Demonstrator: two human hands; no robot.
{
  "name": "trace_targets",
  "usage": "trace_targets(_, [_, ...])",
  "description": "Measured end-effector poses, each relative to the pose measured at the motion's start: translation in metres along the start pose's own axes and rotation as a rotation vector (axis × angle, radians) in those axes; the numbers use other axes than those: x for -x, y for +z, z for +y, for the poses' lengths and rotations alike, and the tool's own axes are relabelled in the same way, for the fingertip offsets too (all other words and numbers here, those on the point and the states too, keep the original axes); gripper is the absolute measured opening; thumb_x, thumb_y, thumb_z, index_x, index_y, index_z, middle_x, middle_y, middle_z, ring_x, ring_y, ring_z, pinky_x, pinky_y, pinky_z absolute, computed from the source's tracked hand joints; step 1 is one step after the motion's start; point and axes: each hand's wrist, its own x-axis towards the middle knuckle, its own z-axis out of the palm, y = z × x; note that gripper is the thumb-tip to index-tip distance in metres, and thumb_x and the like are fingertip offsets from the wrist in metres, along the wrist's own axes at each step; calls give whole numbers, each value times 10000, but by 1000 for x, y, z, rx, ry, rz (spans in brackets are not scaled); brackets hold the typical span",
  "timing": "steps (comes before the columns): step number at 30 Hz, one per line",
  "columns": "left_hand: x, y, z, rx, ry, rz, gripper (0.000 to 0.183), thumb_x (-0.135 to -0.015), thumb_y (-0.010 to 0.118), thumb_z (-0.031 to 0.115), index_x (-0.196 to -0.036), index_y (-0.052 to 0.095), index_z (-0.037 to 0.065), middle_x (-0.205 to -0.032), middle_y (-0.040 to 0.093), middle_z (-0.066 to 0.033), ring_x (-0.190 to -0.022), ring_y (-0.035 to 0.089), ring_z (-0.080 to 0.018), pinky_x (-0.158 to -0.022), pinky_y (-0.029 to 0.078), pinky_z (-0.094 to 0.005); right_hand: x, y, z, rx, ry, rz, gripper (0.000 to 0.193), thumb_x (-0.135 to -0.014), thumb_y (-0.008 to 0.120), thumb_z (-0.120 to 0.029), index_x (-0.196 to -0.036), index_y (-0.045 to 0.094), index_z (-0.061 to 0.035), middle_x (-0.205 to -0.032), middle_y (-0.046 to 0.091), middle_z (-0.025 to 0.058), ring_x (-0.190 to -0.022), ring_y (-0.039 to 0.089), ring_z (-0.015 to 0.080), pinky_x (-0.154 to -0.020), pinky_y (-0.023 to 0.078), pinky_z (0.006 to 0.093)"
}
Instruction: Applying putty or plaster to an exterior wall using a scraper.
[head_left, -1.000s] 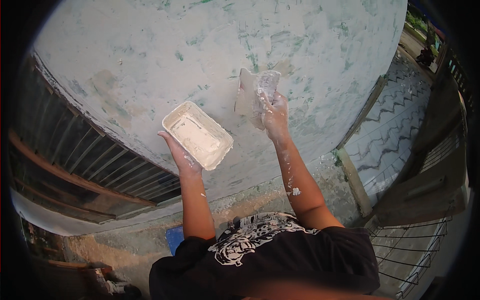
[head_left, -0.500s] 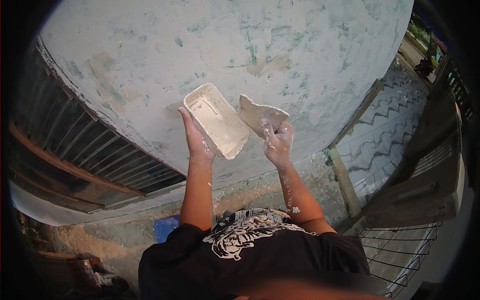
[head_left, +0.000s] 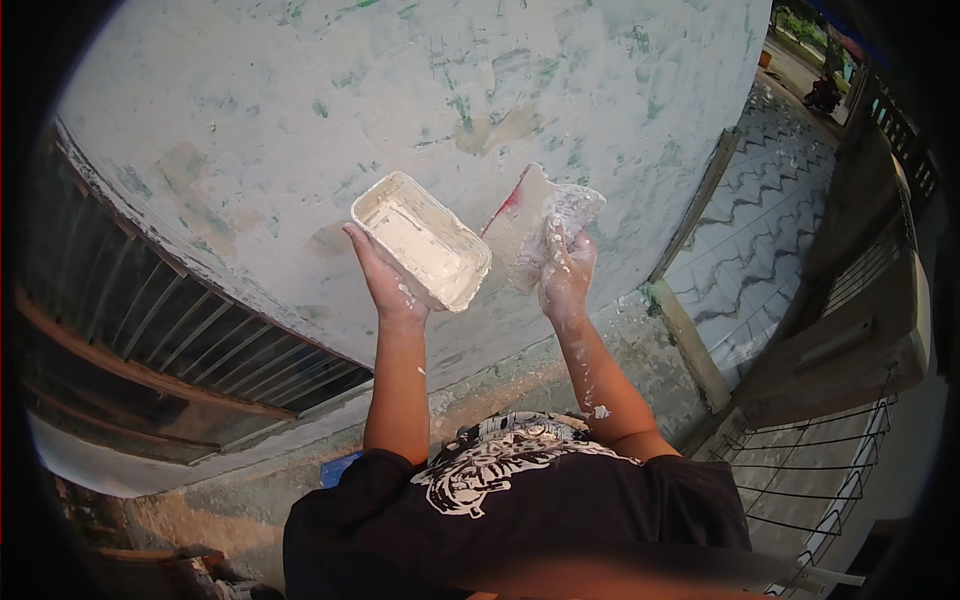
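Off-white paste coats the inside of a pale rectangular open-topped tub (head_left: 418, 232), held up in front of the grey-white, green-flecked wall (head_left: 400, 90). The left hand (head_left: 388, 280) grips it from below and along its left side, the thumb showing by the rim; the other fingers are hidden beneath the tub, so their spread cannot be told. The right hand (head_left: 568, 270), smeared white, is closed on a thin, flat, paste-covered spreader (head_left: 524, 210) with a red streak along its left edge. Paste blurs the line between fingers and spreader, and the tool's true outline is hard to make out.

The spreader's lower left edge comes right up to the tub's right-hand corner; whether they touch cannot be told. A blue object (head_left: 338, 470) is mostly covered by the black printed shirt (head_left: 600, 500), and a reddish blur (head_left: 640, 577) at the bottom edge is unreadable. The dark fisheye rim cuts off the surroundings on both sides.

Open wall surface spreads above both hands. To the left it ends at a dark barred opening (head_left: 230, 345), its border curving below the left hand; to the right it stops at a narrow upright strip (head_left: 700, 205) beside grey wavy-patterned paving (head_left: 745, 235).
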Motion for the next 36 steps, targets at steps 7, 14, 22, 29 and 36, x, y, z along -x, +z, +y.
trace_targets(7, [-7, -8, -19, -24, 32, -71, 726, -1002, 311, 623, -1440, 365, 47, -1424, 427, -126, -1290, 437, -271, -1086, 365, -400, 26, 21, -28, -57, -89, 24, 211, -988, 588, -131, -1105, 605, 44, -1037, 666, 92, -887, 636, 145, -806, 531, 310])
trace_targets(14, [-7, -5, -18, -58, 72, -97, 731, -1003, 305, 624, -1444, 359, 44, -1417, 432, -124, -1286, 440, -265, -1084, 362, -395, 40, 23, -29, 245, -334, 30, 228, -948, 633, -159, -970, 668, 65, -866, 683, 69, -757, 593, 115, -651, 480, 276])
trace_targets(22, [-4, 1, -21, -45, 86, -53, 724, -1002, 317, 621, -1438, 368, 45, -1412, 437, -119, -1280, 446, -264, -1079, 366, -397, 45, 13, -20, 422, -418, -114, 198, -951, 618, -111, -1001, 666, 74, -881, 688, 70, -792, 606, 126, -706, 492, 284])
trace_targets(29, [4, 12, -11, -56, 68, -54, 709, -1006, 325, 611, -1429, 378, 45, -1395, 452, -120, -1267, 457, -264, -1072, 373, -396, 44, 15, -13, 547, -634, -284, 251, -843, 603, 65, -1079, 684, 35, -909, 705, 180, -693, 650, 209, -629, 496, 289])
trace_targets(36, [-3, 7, 2, 47, 55, -68, 673, -1011, 323, 599, -1408, 403, 62, -1354, 476, -115, -1214, 496, -256, -1029, 424, -404, 45, 4, 7, 584, -717, -323, 244, -863, 613, 67, -1088, 691, 12, -927, 716, 178, -717, 676, 201, -650, 510, 291])
